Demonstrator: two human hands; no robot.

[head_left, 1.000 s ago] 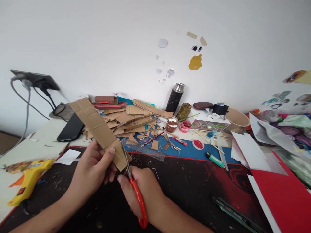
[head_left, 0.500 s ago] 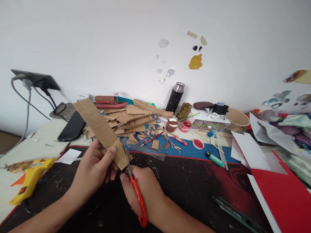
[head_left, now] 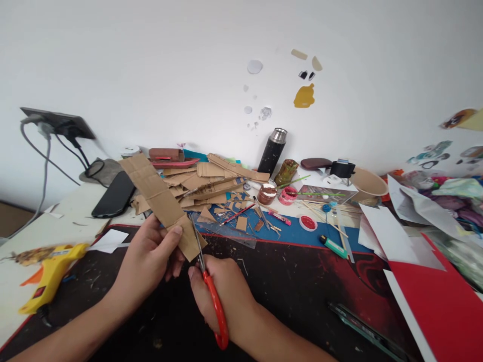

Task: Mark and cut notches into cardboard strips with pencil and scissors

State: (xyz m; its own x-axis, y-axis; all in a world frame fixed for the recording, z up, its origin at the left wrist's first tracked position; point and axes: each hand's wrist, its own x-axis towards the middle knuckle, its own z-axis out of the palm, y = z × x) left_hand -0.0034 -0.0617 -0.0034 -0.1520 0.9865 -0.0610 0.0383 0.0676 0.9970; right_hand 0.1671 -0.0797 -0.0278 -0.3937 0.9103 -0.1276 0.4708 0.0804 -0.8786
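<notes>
My left hand (head_left: 153,254) pinches a long brown cardboard strip (head_left: 156,196) near its lower end, thumb on top and fingers underneath. The strip tilts up and away to the left, with crease lines across it. In my right hand (head_left: 226,291) is a pair of scissors with red handles (head_left: 217,306), fingers wrapped round the grips. Their metal blades lie along the right edge of the strip's lower end, touching the cardboard. Whether the blades are fully closed I cannot tell. A black mat (head_left: 271,306) lies under both hands.
Behind the hands is a heap of cardboard scraps (head_left: 211,173). A yellow glue gun (head_left: 53,276) and a black phone (head_left: 113,195) are at left. Paint jars (head_left: 267,195), a black flask (head_left: 272,151) and a green cutter (head_left: 334,247) stand or lie beyond. Red paper (head_left: 433,301) covers the right.
The cardboard strip's upper end has shifted slightly right and down. Both hands and the scissors stay almost in place, and the camera view has drifted slightly.
</notes>
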